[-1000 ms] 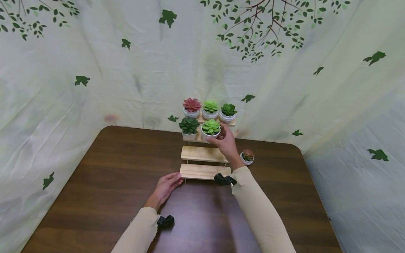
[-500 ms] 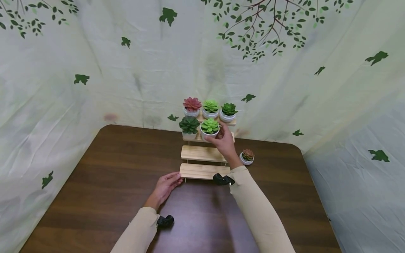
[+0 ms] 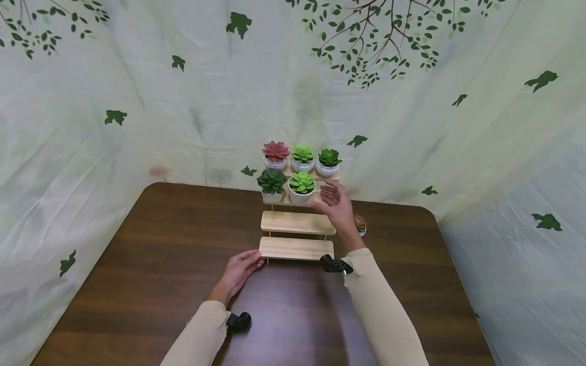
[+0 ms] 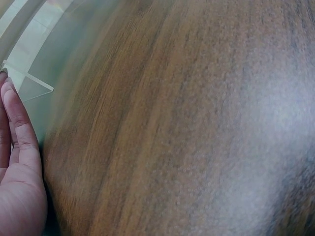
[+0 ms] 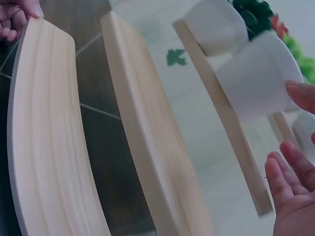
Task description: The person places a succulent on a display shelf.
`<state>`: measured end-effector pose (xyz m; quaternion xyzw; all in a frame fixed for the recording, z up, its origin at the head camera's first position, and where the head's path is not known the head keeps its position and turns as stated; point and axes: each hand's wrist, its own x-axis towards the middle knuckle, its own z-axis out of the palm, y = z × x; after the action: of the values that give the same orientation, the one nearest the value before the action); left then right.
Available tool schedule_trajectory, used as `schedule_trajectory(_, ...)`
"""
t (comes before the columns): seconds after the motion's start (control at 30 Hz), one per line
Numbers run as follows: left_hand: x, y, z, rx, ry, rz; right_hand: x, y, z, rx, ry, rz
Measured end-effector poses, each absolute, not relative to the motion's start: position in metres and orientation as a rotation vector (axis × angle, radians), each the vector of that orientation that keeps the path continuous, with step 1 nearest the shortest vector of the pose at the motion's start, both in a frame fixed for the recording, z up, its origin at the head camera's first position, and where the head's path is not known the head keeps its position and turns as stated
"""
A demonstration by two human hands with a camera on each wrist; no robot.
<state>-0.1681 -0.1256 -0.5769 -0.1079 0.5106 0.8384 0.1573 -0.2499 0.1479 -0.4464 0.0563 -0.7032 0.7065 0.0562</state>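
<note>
A tiered wooden stand [image 3: 296,248] with several steps stands on the table. My left hand [image 3: 240,271] holds the left end of its lowest step; in the right wrist view the thumb lies on the corner with fingers below. A light green potted succulent [image 3: 302,183] sits on the second step from the top, beside a dark green potted succulent [image 3: 272,182]. My right hand [image 3: 338,206] is just right of the light green one, fingers spread and holding nothing. In the right wrist view its fingers [image 5: 295,172] are apart from the white pot [image 5: 261,73].
On the top step stand a red succulent [image 3: 275,152], a light green succulent [image 3: 302,155] and a green succulent [image 3: 328,158]. A brown succulent [image 3: 360,224] on the table [image 3: 160,244] is partly behind my right wrist. A leaf-printed curtain [image 3: 206,101] hangs behind.
My right hand has let go of the light green succulent's pot and moved off to the right, now partly covering the brown succulent. My left hand stays at the stand's lowest step.
</note>
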Motion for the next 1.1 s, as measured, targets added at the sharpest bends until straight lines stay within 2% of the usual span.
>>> schedule_trajectory(0.57,-0.169,-0.126,-0.579,-0.328,1.477,2.408,-0.235,0.204,-0.464,0.068,-2.054,2.003)
schedule_trajectory(1.1,-0.169,-0.125,-0.579,-0.28,1.485,2.4,-0.216,0.242,-0.483,-0.161,-2.097,1.931)
